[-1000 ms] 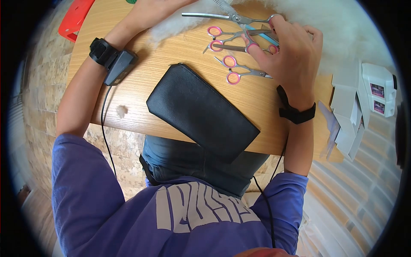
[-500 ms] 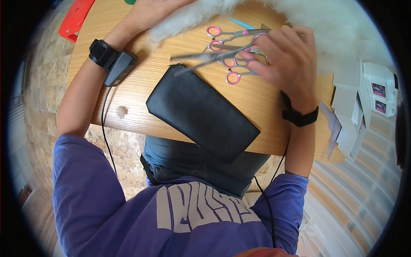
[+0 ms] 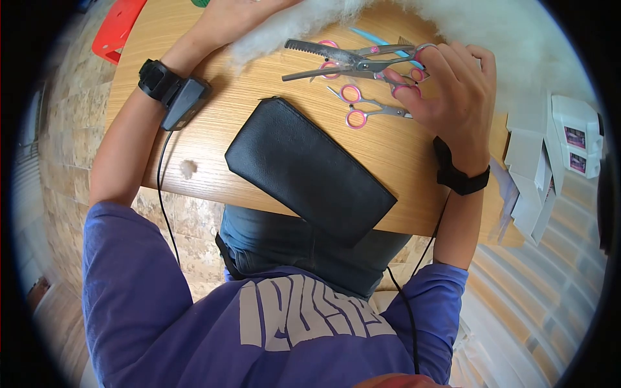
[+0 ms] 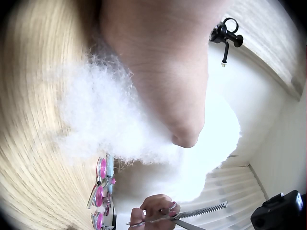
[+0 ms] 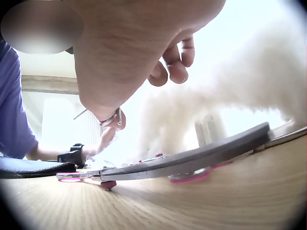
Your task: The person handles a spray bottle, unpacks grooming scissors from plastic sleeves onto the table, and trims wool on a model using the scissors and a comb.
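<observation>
My right hand (image 3: pixel 460 90) holds thinning scissors (image 3: pixel 365 64) by their ring handles; the toothed blade and plain blade stand apart, pointing left. Below them, scissors with pink rings (image 3: pixel 357 119) lie on the table, beside more pink-ringed scissors and a light blue tool (image 3: pixel 364 34). At the head view's top edge my left hand (image 3: pixel 226 22) lies against fluffy white fur (image 3: pixel 278 33), its fingers cut off by the frame. In the left wrist view, that hand (image 4: pixel 163 72) is over the fur (image 4: pixel 105 110), and how its fingers lie is hidden.
A black pouch (image 3: pixel 310 168) lies across the table's front edge. A small tuft of fluff (image 3: pixel 188 169) is at the left. White packaging (image 3: pixel 529 158) stands at the right, a red chair (image 3: pixel 116 29) at the upper left. Cables hang from both wrists.
The held scissors swung down toward the pouch, then came back up with their blades pointing left. My right hand shifted slightly right. The left hand stayed by the fur.
</observation>
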Motion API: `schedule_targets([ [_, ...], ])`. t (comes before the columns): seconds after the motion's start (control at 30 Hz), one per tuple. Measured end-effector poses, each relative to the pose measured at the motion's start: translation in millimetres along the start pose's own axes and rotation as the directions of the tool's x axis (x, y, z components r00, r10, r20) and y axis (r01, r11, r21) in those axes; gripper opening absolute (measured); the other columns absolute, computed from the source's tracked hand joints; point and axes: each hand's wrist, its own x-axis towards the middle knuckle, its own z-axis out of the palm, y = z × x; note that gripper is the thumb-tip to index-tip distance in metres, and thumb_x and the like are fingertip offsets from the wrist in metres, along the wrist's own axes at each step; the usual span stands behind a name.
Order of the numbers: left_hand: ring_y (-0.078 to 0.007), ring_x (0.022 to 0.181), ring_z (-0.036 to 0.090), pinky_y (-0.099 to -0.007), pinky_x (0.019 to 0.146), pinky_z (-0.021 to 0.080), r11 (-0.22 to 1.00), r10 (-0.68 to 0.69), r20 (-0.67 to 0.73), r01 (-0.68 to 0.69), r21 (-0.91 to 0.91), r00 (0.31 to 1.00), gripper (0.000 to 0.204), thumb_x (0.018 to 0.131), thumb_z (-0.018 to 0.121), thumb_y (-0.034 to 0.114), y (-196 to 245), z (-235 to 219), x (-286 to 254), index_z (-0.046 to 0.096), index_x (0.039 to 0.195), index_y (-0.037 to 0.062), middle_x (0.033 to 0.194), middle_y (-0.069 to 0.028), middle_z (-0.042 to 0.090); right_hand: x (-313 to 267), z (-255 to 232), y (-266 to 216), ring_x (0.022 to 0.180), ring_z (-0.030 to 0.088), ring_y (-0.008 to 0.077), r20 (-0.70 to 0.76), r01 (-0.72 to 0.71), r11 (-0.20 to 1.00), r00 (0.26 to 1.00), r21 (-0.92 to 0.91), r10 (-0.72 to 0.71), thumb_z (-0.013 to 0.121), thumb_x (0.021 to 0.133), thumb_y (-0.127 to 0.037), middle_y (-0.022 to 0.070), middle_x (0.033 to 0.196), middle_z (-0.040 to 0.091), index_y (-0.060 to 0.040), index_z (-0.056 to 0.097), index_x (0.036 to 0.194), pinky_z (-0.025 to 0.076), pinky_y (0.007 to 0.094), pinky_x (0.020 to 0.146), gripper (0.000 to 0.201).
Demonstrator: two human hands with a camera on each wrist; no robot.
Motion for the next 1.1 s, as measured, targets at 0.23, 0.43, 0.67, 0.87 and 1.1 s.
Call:
schedule_targets([
  [0.23,-0.0254,0.124,0.061,-0.04,0.109,0.046,0.999,-0.008,-0.001,0.008,0.031,1.0,0.063,0.088,0.079,0.02,4,0,0,0.054,0.141,-0.0041,0.132,-0.0182,0.066,-5,4,9,0.075,0.058,0.02,-0.027,0.003,0.999,1.0,0.037,-0.002,0.09,0.067,-0.03,-0.0009,0.077,0.061,-0.0131,0.065,0.092,0.041,0.038,0.081,0.039],
  [0.43,-0.0307,0.135,0.047,-0.0434,0.115,0.035,0.98,0.115,-0.049,-0.105,0.166,0.992,0.079,0.092,0.071,0.044,-26,-9,-9,0.039,0.146,-0.0043,0.141,-0.0219,0.051,-6,-2,6,0.073,0.057,0.0175,-0.054,-0.051,0.997,0.997,0.055,0.054,0.088,0.069,-0.036,-0.0029,0.076,0.059,-0.0152,0.066,0.092,0.04,0.0371,0.078,0.038],
  [0.67,-0.032,0.129,0.052,-0.0458,0.108,0.041,0.856,0.509,-0.341,-0.423,0.299,0.79,0.067,0.097,0.056,0.048,12,-11,15,0.043,0.138,-0.0036,0.139,-0.0209,0.049,-10,-21,10,0.08,0.06,0.0183,-0.097,-0.119,0.988,0.987,0.097,0.128,0.086,0.069,-0.028,-0.002,0.086,0.064,-0.0127,0.064,0.098,0.042,0.0375,0.081,0.04],
  [0.87,-0.0285,0.106,0.062,-0.0411,0.096,0.046,0.877,0.463,-0.182,-0.478,-0.047,0.867,0.064,0.094,0.063,0.05,67,2,9,0.061,0.117,-0.0096,0.11,-0.0186,0.067,-16,-17,6,0.081,0.06,0.0206,-0.189,-0.136,0.985,0.97,0.103,0.154,0.084,0.068,-0.021,0.0011,0.088,0.063,-0.0129,0.063,0.101,0.042,0.0374,0.081,0.04],
  [1.1,-0.0258,0.112,0.063,-0.0383,0.099,0.049,0.987,0.121,0.171,-0.101,-0.121,0.978,0.033,0.084,0.081,0.014,108,26,-3,0.069,0.11,-0.004,0.117,-0.016,0.067,-16,-23,5,0.079,0.056,0.0214,-0.237,-0.118,0.982,0.96,0.149,0.151,0.082,0.061,-0.014,0.003,0.083,0.056,-0.0111,0.06,0.092,0.043,0.0374,0.083,0.039],
])
